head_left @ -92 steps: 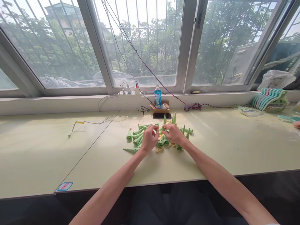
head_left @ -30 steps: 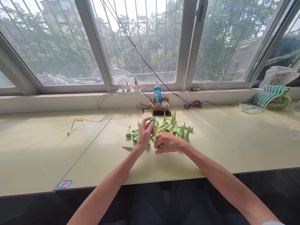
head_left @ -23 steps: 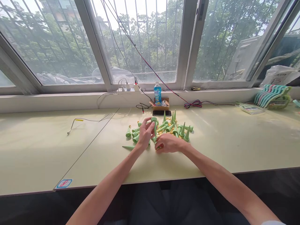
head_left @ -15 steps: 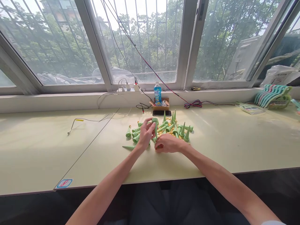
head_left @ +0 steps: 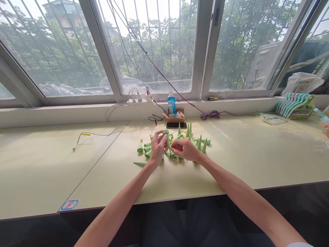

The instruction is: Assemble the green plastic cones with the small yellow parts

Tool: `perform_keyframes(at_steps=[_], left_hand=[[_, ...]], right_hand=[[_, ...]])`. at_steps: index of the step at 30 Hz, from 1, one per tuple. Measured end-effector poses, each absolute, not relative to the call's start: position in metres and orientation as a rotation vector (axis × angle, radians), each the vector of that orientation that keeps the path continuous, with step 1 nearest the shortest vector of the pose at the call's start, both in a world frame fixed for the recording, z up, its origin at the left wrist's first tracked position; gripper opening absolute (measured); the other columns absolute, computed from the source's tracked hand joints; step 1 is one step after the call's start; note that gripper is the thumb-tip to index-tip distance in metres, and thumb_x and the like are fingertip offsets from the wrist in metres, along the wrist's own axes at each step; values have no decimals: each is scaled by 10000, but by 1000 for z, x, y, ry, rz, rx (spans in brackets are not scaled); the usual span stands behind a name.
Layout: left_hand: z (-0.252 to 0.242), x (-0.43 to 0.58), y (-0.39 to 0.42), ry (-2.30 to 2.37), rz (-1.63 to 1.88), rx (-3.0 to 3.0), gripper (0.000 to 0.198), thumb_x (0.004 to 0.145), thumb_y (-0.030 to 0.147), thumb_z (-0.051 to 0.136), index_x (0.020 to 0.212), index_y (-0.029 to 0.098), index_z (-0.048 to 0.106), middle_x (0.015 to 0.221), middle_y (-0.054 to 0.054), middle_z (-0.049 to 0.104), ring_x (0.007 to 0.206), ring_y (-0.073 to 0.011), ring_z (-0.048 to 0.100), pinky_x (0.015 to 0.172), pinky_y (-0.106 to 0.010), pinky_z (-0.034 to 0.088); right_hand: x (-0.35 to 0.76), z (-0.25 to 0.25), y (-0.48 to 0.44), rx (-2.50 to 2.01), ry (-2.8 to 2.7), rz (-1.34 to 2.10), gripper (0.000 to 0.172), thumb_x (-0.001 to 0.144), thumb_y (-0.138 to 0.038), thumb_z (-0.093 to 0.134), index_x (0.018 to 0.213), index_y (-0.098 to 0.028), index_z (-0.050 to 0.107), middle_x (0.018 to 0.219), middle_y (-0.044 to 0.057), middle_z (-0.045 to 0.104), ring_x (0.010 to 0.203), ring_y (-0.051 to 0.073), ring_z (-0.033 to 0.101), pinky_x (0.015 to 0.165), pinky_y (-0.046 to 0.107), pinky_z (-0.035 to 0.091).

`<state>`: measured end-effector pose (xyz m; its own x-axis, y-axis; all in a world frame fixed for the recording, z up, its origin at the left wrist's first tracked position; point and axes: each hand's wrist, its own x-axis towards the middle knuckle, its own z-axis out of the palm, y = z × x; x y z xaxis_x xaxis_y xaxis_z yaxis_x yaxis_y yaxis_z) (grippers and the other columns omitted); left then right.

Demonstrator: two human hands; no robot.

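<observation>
My left hand (head_left: pixel 158 147) is closed around a green plastic spike (head_left: pixel 168 141), its wide capped end up and its point tilted down to the right. Close beside that point, my right hand (head_left: pixel 185 149) has its fingers pinched together; what is in them, if anything, is hidden. Around and behind both hands lies a heap of similar green spikes, some standing point up like this green cone (head_left: pixel 199 142), others on their sides. Small yellow pieces lie among them. One thin spike (head_left: pixel 140 163) lies apart at the left, near my left wrist.
Behind the heap are a black phone (head_left: pixel 176 125) and a small cardboard box (head_left: pixel 180 118) with a blue-labelled bottle (head_left: pixel 171 105). A bundled cable (head_left: pixel 212 115) lies by the sill. Teal hangers (head_left: pixel 293 105) stand far right, where another person's hand (head_left: pixel 326 127) shows at the edge.
My right hand has lifted from the tabletop and moved up and slightly right, beside the spike's point. The spike in my left hand now leans more. Another person's hand has appeared at far right.
</observation>
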<state>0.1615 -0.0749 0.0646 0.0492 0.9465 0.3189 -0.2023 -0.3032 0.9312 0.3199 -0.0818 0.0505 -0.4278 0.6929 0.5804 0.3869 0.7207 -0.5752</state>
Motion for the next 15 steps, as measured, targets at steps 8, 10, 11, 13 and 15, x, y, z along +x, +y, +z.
perform_keyframes(at_steps=[8,10,11,13,15], left_hand=[[64,164,-77,793,1383,1448,339,818,402,664,1065,221,520,677,44,558,421,-45,409,367,-166,302],[64,165,-78,784,1361,1469,350,815,417,668,1062,219,519,679,43,564,410,-41,408,367,-168,303],[63,166,-78,779,1354,1475,355,812,422,670,1061,218,518,682,43,568,406,-39,408,367,-168,304],[63,166,-78,770,1346,1483,363,808,425,673,1061,218,516,687,43,574,402,-38,411,367,-167,305],[63,167,-78,764,1344,1491,367,809,426,673,1064,217,511,686,44,574,401,-37,413,364,-163,303]], right_hand=[[323,57,-77,-884,-1569,505,209,910,-393,528,896,-190,574,774,35,669,659,151,633,580,262,506],[323,58,-77,-861,-1511,522,221,917,-409,523,906,-191,559,791,40,672,671,155,645,566,257,510],[323,58,-77,-849,-1496,528,222,919,-411,525,908,-192,554,795,41,673,675,156,648,561,255,510],[322,58,-77,-838,-1489,537,221,920,-413,530,912,-193,547,804,44,675,686,158,654,556,251,510],[321,57,-78,-840,-1496,546,223,922,-417,531,923,-194,545,818,49,680,697,162,661,557,253,512]])
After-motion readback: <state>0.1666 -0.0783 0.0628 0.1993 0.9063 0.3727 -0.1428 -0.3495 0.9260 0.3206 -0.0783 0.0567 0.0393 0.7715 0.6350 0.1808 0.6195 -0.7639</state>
